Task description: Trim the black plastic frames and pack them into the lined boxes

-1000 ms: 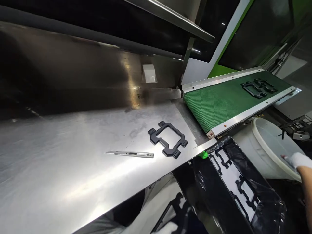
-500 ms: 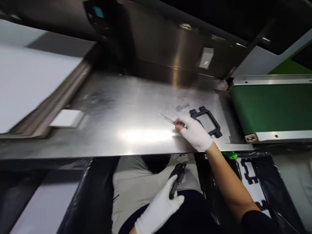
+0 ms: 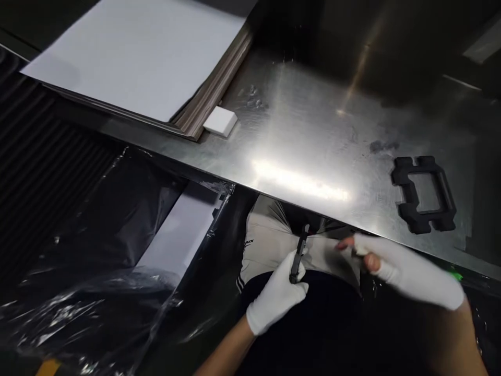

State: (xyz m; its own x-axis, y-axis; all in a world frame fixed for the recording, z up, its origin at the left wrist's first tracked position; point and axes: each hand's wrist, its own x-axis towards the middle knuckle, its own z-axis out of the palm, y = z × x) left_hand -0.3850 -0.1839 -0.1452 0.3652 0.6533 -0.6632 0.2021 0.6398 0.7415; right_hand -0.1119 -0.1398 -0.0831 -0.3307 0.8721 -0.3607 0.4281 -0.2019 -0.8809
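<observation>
My left hand [image 3: 276, 297], in a white glove, is closed around a slim black plastic part [image 3: 297, 256] held upright over my lap, below the steel table's front edge [image 3: 274, 180]. My right hand [image 3: 407, 271], also gloved with bare fingertips, is just right of it, with its fingers pinched together. The thin metal strip that it took from the table barely shows in the blur. A black rectangular plastic frame [image 3: 425, 193] lies flat on the table above my right hand.
A stack of white sheets [image 3: 136, 57] sits at the table's back left with a small white block [image 3: 220, 121] beside it. Left of my knees is a bin lined with black plastic film [image 3: 102, 271] holding a white sheet [image 3: 176, 235].
My right hand took the metal strip off the table and dropped below the edge toward my left hand. My view swung left and down; the green conveyor is out of sight.
</observation>
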